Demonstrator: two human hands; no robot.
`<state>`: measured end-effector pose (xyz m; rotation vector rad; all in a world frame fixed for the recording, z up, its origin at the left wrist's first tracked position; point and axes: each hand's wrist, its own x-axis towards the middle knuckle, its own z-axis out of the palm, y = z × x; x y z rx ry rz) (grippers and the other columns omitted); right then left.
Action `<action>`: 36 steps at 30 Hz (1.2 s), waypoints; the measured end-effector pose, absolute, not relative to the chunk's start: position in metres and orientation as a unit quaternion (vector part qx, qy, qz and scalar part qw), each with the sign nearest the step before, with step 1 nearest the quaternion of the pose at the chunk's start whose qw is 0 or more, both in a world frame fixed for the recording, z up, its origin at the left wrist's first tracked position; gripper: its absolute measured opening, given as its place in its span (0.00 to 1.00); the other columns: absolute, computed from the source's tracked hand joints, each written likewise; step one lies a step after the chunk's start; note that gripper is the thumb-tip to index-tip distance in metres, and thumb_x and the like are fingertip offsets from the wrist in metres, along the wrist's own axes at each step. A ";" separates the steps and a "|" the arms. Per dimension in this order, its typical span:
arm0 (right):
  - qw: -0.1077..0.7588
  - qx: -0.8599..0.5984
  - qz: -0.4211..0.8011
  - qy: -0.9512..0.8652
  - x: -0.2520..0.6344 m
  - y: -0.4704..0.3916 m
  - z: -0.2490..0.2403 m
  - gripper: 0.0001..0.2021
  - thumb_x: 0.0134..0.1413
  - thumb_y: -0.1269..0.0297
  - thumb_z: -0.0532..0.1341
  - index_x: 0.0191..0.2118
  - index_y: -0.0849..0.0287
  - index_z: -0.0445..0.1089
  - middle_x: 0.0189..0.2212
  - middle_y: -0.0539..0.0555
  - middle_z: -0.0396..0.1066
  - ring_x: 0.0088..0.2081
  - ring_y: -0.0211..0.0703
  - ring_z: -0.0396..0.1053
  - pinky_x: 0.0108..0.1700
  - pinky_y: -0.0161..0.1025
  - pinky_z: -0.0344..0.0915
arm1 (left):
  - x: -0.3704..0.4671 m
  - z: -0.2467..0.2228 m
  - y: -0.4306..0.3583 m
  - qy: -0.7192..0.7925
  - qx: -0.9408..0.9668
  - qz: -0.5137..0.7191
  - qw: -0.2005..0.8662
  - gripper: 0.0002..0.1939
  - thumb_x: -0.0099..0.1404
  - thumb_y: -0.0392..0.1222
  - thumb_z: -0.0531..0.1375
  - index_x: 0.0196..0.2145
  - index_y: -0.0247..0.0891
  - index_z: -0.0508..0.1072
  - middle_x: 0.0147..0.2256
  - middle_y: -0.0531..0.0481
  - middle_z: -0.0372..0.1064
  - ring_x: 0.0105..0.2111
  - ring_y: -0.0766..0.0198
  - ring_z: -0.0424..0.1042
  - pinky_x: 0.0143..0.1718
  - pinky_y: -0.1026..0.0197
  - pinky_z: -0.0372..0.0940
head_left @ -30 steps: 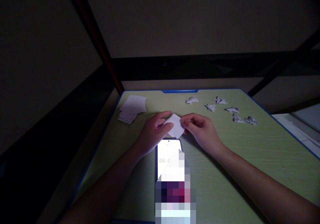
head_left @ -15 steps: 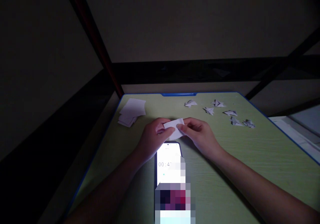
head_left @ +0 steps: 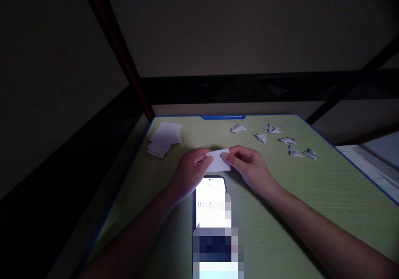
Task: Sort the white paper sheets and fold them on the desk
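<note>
Six folded, one in hand, flat sheets left over

You hold the paper (head_left: 219, 165) between both hands, just beyond the top end of the phone (head_left: 210, 192) and near the middle of the table (head_left: 311, 204). Your left hand (head_left: 190, 171) pinches its left side, thumb on top; your right hand (head_left: 252, 167) pinches the right side the same way, thumb pressed on the face near the upper corner. The fingers beneath are mostly hidden.

On the count so far, six folded pieces (head_left: 260, 138) lie spread towards the far right, well apart from your hands, and they look finished. The paper you grip is a flat, plain four-sided shape with none of their points, so it seems at an early stage; you cannot tell from here how many folds it carries. What is left, as far as shows, is the shaping of this one, plus the flat sheets (head_left: 166, 133) overlapping at the far left, whose number is unclear. The phone's lit screen shows digits beginning 00:4; its lower part is pixelated.
</note>
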<state>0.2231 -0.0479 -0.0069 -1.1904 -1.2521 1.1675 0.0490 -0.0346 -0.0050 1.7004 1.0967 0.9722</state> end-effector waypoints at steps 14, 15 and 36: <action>0.503 -0.499 0.510 -0.488 0.223 -0.047 -0.007 0.15 0.39 0.53 0.70 0.27 0.61 0.75 0.18 0.48 0.68 0.21 0.33 0.58 0.23 0.34 0.52 | 0.049 -0.003 -0.034 0.432 0.667 0.399 0.457 0.13 0.60 0.41 0.56 0.37 0.33 0.77 0.30 0.47 0.76 0.31 0.62 0.73 0.31 0.62 0.67; 0.505 -0.498 0.505 -0.492 0.223 -0.047 -0.006 0.15 0.41 0.53 0.70 0.26 0.61 0.75 0.18 0.47 0.67 0.21 0.33 0.58 0.23 0.34 0.52 | 0.049 -0.003 -0.034 0.432 0.671 0.401 0.451 0.12 0.60 0.40 0.56 0.37 0.34 0.77 0.30 0.48 0.76 0.30 0.62 0.73 0.31 0.62 0.67; 0.473 -0.469 0.535 -0.520 0.225 -0.047 -0.011 0.14 0.48 0.56 0.67 0.23 0.60 0.68 0.16 0.46 0.65 0.19 0.32 0.58 0.24 0.34 0.51 | 0.052 -0.003 -0.039 0.430 0.677 0.454 0.388 0.11 0.61 0.35 0.56 0.42 0.36 0.72 0.23 0.55 0.68 0.24 0.68 0.68 0.22 0.68 0.60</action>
